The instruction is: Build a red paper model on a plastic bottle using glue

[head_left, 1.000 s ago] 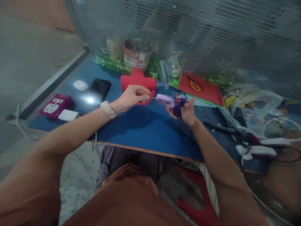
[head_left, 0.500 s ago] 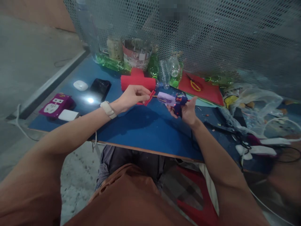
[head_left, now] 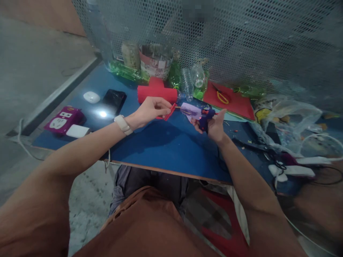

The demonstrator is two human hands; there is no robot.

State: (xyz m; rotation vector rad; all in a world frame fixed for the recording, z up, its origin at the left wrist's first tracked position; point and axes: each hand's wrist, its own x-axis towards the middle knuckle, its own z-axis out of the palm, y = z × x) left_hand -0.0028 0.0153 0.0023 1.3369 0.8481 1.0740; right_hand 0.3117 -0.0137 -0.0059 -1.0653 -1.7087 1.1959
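Note:
My left hand, with a white band at the wrist, pinches a small flat red piece over the table. My right hand is wrapped round a dark blue hot glue gun with a pale purple front part. The gun's nozzle points left, at the red piece; I cannot tell whether the two touch. Just behind my left hand lies a red-covered cylinder, with a clear bottle neck at its right end.
Yellow-handled scissors lie on red sheets. Green and clear bottles and a bucket stand along the mesh panel. A black phone and purple power strip lie left; a plastic bag and cables lie right.
The glue gun has shifted very slightly right, its nozzle a little farther from my left fingers. My left hand and the red piece hold nearly the same place.

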